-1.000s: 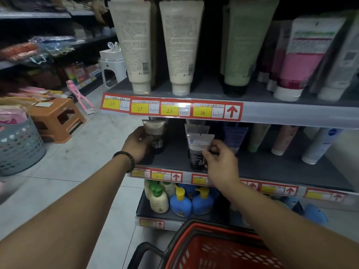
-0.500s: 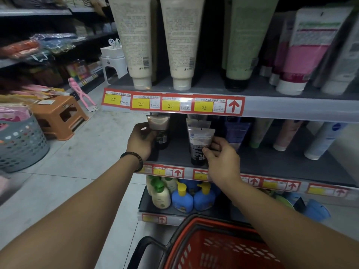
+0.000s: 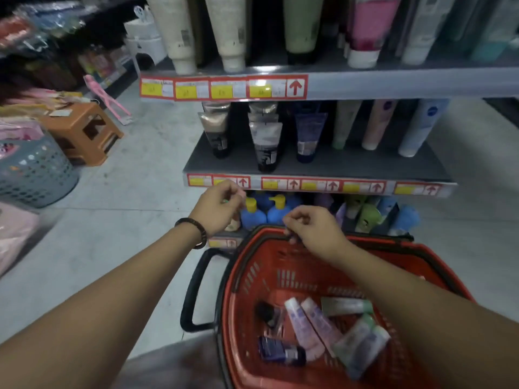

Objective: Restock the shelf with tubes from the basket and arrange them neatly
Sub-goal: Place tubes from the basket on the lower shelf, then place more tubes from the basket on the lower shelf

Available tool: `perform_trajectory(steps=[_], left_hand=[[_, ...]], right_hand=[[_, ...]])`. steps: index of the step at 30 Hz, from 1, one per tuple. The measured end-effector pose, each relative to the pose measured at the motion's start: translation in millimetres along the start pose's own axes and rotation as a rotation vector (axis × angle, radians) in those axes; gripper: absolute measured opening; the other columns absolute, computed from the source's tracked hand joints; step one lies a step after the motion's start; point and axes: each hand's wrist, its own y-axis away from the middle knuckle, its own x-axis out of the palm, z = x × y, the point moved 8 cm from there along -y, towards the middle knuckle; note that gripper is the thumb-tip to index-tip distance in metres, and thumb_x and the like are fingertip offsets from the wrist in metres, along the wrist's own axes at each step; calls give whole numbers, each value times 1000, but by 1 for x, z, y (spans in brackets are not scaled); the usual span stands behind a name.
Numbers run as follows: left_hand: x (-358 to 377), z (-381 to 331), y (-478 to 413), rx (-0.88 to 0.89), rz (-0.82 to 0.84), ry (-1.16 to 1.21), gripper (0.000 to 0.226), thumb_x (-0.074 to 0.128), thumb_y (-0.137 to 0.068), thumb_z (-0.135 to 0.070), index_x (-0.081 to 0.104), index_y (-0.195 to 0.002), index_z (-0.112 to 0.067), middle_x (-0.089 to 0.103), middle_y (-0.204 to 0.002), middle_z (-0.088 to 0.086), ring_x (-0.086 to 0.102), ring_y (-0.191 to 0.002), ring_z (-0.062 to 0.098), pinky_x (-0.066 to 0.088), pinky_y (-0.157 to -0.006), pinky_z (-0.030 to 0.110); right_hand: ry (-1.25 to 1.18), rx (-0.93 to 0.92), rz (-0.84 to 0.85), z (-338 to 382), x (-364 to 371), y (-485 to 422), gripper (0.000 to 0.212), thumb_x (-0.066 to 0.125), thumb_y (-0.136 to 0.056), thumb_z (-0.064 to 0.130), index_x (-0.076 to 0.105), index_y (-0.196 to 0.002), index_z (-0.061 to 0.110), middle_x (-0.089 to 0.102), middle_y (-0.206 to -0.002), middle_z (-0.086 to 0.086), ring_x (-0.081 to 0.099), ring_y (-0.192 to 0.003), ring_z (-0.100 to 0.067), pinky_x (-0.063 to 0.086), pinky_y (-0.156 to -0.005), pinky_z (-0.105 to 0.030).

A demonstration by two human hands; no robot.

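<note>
While both hang loosely curled and empty, the left hand (image 3: 217, 204) hovers before the shelf (image 3: 351, 164) edge and the right hand (image 3: 311, 228) over the basket (image 3: 252, 276) rim. Several tubes (image 3: 314, 324) lie jumbled in the basket's bottom; others stand cap-down on the shelf.

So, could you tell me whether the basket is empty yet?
Not empty: several tubes lie loose on the bottom of the basket.
</note>
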Motion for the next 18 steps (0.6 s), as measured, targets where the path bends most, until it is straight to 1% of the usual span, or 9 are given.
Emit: perform_trajectory(steps=[2, 5, 7, 9, 11, 12, 14, 15, 18], left_hand=[[39, -3, 26, -7, 195, -82, 19, 63, -111, -22, 67, -100, -8, 78, -83, 2, 74, -64, 18, 55, -61, 27], [106, 14, 62, -42, 538, -279, 16, 66, -109, -29, 72, -98, -19, 81, -86, -2, 78, -70, 12, 62, -65, 26], [146, 34, 85, -100, 726, -363, 11, 70, -106, -26, 73, -95, -25, 81, -90, -1, 79, -72, 9, 67, -75, 30], [180, 56, 104, -161, 858, -460, 7, 73, -103, -26, 77, -104, -20, 82, -108, 9, 81, -88, 22, 66, -90, 40], [206, 76, 114, -126, 903, -682, 18, 74, -101, -28, 79, -115, -17, 80, -121, 9, 76, -109, 29, 58, -93, 33], [219, 89, 115, -87, 908, -788, 24, 76, -99, -28, 79, -120, -15, 80, -125, 10, 74, -117, 31, 56, -93, 31], [237, 111, 121, -10, 910, -970, 43, 79, -94, -25, 73, -136, -15, 76, -134, 13, 71, -126, 35, 59, -101, 38], [244, 122, 123, 9, 903, -1043, 51, 76, -95, -24, 67, -144, -17, 72, -142, 12, 67, -133, 36, 58, -106, 43], [257, 148, 122, 100, 876, -1235, 51, 56, -108, -26, 52, -158, -25, 45, -168, 7, 40, -156, 38, 42, -120, 52]], right_hand=[[34, 52, 83, -34, 7, 19, 15, 76, -104, 14, 76, -90, 12, 79, -81, -21, 70, -57, -16, 60, -63, -34], [172, 178, 148, -97, 13, 43, 18, 81, -96, 20, 78, -78, 22, 78, -69, -3, 71, -62, -16, 61, -72, -38], [211, 274, 189, -132, 16, 60, 15, 79, -94, 15, 79, -79, 18, 78, -69, -5, 70, -59, -16, 62, -65, -35], [253, 362, 254, -161, 22, 81, 18, 76, -96, 8, 77, -80, 17, 78, -73, -7, 67, -54, -14, 53, -50, -23], [288, 421, 301, -190, 31, 93, 18, 76, -96, 9, 76, -81, 19, 77, -79, -9, 67, -59, -16, 51, -50, -21], [320, 444, 342, -203, 38, 98, 14, 76, -96, 13, 76, -84, 22, 77, -85, -8, 70, -67, -18, 54, -58, -23], [441, 469, 468, -222, 55, 106, 3, 74, -98, 25, 76, -97, 27, 79, -101, -4, 77, -95, -24, 60, -81, -28], [484, 473, 509, -232, 63, 109, 5, 73, -100, 28, 77, -103, 28, 79, -109, -4, 77, -108, -26, 59, -90, -31], [553, 449, 601, -254, 89, 114, 23, 79, -98, 30, 80, -117, 17, 76, -129, -10, 71, -123, -30, 54, -99, -32]])
